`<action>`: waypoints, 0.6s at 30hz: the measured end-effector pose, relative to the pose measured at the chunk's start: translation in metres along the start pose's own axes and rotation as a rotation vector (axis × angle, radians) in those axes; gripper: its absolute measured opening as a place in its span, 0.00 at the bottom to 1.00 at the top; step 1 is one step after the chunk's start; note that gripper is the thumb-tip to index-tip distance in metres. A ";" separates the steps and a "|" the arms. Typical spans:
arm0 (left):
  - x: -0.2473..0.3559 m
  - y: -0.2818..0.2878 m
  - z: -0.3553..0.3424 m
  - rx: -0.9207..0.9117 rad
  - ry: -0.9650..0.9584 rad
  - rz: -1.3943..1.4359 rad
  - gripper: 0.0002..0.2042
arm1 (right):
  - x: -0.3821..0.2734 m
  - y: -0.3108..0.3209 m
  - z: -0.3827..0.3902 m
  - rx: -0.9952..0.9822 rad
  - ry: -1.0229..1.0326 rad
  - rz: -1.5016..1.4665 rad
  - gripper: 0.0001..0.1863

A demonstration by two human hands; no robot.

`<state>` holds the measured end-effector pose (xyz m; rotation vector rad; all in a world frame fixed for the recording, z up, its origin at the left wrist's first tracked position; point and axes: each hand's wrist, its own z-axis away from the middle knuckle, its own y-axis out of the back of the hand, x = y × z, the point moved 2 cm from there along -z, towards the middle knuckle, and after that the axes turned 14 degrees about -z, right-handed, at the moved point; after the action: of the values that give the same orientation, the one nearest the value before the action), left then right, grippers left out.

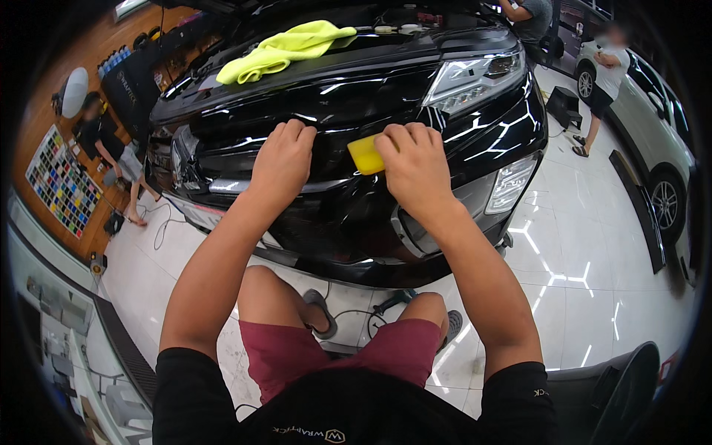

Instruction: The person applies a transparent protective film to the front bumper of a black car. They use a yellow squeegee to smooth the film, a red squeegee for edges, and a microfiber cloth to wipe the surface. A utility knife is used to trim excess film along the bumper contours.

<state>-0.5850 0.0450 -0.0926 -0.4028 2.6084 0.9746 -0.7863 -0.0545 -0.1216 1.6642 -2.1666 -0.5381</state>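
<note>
My right hand [415, 159] is closed around a yellow squeegee [363, 153] over the glossy black front bumper of a car [475, 148], below its right headlight [475, 78]. My left hand [285, 156], fingers curled, is to the left of the squeegee at the dark front panel; what its fingertips grip, possibly a black film edge, is too dark to make out. A bright yellow-green cloth [278, 52] lies bunched on the hood, above both hands.
People stand at left [107, 137], right [604, 74] and behind the hood [523, 22]. Also in view: a white car [660, 148], long dark strip [639, 208], dark bin [608, 386], swatch board [63, 182], power tool with cables [393, 302] under the bumper.
</note>
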 end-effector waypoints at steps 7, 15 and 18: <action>-0.001 -0.009 0.002 -0.031 0.043 0.042 0.10 | -0.004 -0.001 0.000 -0.038 -0.041 0.027 0.15; -0.020 -0.004 -0.009 -0.156 -0.090 0.087 0.08 | -0.021 -0.003 -0.008 -0.112 0.018 0.065 0.16; -0.029 -0.005 -0.015 -0.151 -0.184 0.150 0.07 | -0.032 -0.003 -0.014 -0.144 0.013 0.120 0.17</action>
<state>-0.5601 0.0349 -0.0734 -0.1454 2.4353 1.2030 -0.7691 -0.0255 -0.1126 1.4492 -2.1468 -0.6307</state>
